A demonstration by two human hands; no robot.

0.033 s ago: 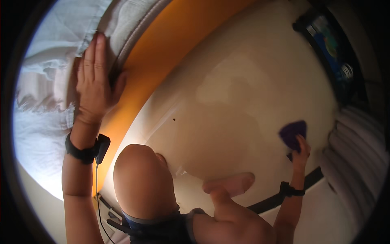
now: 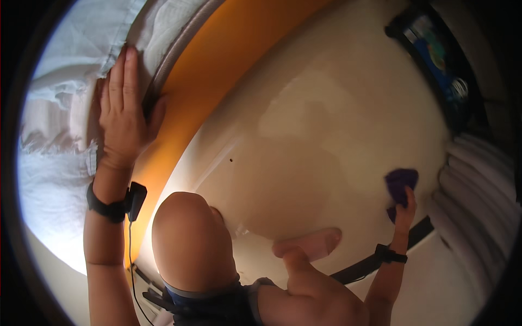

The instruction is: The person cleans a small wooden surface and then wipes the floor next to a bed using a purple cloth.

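Observation:
My left hand (image 2: 122,111) lies with its fingers stretched out on the pale bedding (image 2: 65,49) at the left, beside its raised edge. It holds nothing. Down at the right, my right hand (image 2: 405,212) grips a dark purple cloth (image 2: 401,182) against the glossy beige floor (image 2: 337,157). Most of the cloth spreads beyond my fingertips, and a small corner sticks out left of the hand. My palm and part of the grip are hidden.
An orange panel (image 2: 204,87) runs along the bedding's side. My bent knee (image 2: 190,233) and my foot (image 2: 310,244) are low in the middle. Grey curtain folds (image 2: 473,190) hang at the right, below a dark-framed object (image 2: 435,60). A tiny dark speck (image 2: 231,160) lies on the floor.
My right hand and the purple cloth have shifted slightly right and down across the floor. My left hand stays almost where it was, flat on the bedding.

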